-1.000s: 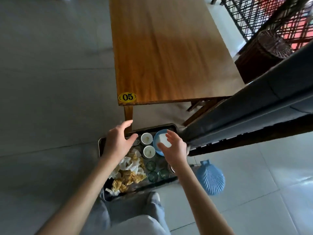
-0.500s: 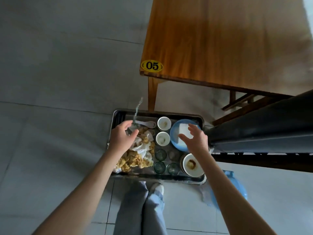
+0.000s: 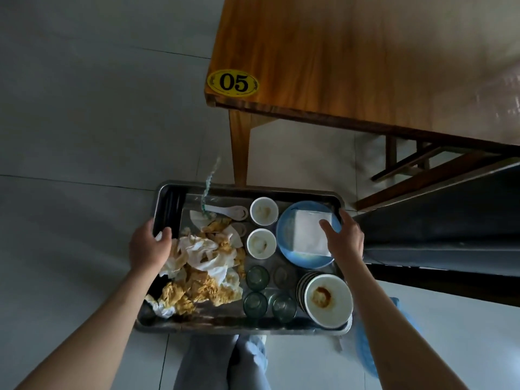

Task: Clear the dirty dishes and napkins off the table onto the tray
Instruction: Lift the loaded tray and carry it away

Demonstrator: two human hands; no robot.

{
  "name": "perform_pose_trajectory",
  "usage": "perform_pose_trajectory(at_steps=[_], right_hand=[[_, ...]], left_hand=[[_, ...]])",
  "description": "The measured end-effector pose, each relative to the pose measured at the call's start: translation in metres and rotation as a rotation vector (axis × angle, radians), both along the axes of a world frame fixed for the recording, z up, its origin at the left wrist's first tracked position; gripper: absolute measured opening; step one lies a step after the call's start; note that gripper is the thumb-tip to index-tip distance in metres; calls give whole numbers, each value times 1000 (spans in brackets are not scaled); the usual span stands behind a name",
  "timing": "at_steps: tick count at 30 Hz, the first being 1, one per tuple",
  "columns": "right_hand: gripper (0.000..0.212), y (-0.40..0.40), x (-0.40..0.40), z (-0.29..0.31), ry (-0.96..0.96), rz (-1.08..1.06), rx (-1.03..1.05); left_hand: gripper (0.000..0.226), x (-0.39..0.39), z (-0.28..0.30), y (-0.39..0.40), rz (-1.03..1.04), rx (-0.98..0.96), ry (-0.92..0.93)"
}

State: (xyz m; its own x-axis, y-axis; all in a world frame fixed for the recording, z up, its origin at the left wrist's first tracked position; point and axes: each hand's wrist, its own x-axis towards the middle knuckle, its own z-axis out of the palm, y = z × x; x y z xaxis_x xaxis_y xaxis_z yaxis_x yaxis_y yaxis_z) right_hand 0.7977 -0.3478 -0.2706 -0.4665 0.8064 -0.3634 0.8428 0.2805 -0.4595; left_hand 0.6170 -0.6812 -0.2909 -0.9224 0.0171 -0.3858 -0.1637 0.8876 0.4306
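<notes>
A metal tray (image 3: 253, 190) sits low in front of my legs, beside the wooden table (image 3: 351, 57). On it lie a heap of crumpled stained napkins (image 3: 202, 266), a white spoon (image 3: 230, 211), two small white cups (image 3: 264, 211), several green glasses (image 3: 257, 277), a stack of dirty bowls (image 3: 327, 299) and a blue plate (image 3: 285, 235) with a folded white napkin (image 3: 308, 235). My left hand (image 3: 147, 247) grips the tray's left rim, thumb inside. My right hand (image 3: 344, 240) holds the right rim, thumb over the blue plate.
The table's corner carries a yellow "05" sticker (image 3: 232, 83), and its leg (image 3: 239, 147) stands just behind the tray. A dark bench (image 3: 450, 220) runs along the right. A blue object (image 3: 365, 350) lies on the tiled floor by my right arm.
Both hands moved outward from above the tray's contents to its side rims and closed on them. The view tilted down and nearer to the tray.
</notes>
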Motion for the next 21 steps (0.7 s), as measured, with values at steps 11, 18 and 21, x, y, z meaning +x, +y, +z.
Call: perform_pose_trajectory(at_steps=[11,18,21], right_hand=[[46,21,24,-45,-149,-261,-151],[32,25,28,-56,-258,-265,-210],[28,26,33,-59,-269,-251,-218]], left_hand=[[27,-12,-39,-8,141,9,5],[25,-16,-47,-15,143,0,30],[27,-14,-50,-15,117,-33,46]])
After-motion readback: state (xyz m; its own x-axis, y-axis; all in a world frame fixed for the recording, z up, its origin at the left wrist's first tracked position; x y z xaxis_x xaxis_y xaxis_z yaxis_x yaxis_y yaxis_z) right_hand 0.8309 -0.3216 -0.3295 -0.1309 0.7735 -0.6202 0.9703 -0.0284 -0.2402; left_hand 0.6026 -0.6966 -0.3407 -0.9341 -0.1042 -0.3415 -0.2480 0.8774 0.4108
